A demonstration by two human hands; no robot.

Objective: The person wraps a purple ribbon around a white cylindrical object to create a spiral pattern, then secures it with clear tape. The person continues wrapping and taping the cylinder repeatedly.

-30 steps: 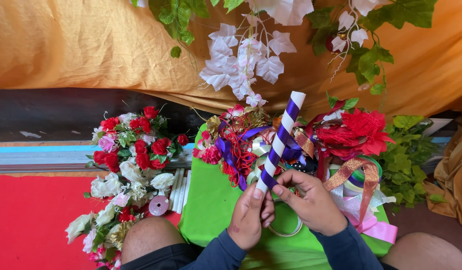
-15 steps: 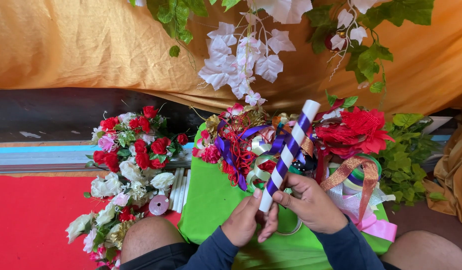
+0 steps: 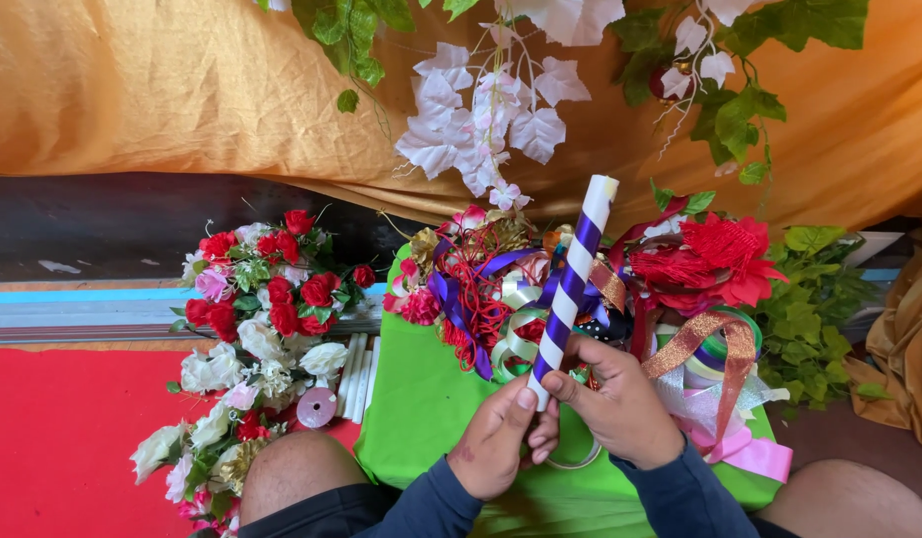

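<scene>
A white stick (image 3: pixel 573 271) wound with purple ribbon in a spiral stands tilted up and to the right. My left hand (image 3: pixel 498 440) grips its lower end, thumb pressed against it. My right hand (image 3: pixel 620 405) closes on the same lower end from the right. Both hands hover over a green cloth (image 3: pixel 421 418) on my lap. Behind the stick lies a heap of ribbons (image 3: pixel 501 299) in purple, red and pale green, with a large red flower (image 3: pixel 715 261) to its right.
A bunch of red and white artificial roses (image 3: pixel 257 329) lies at the left beside white sticks (image 3: pixel 356 374) and a pink spool (image 3: pixel 316 406). Orange fabric (image 3: pixel 162 90) hangs behind, with white and green leaf garlands (image 3: pixel 491 120). A red mat (image 3: pixel 52 438) covers the floor at left.
The stick has shifted slightly to the right and my hands have turned it a little at its lower end; the view is otherwise the same.
</scene>
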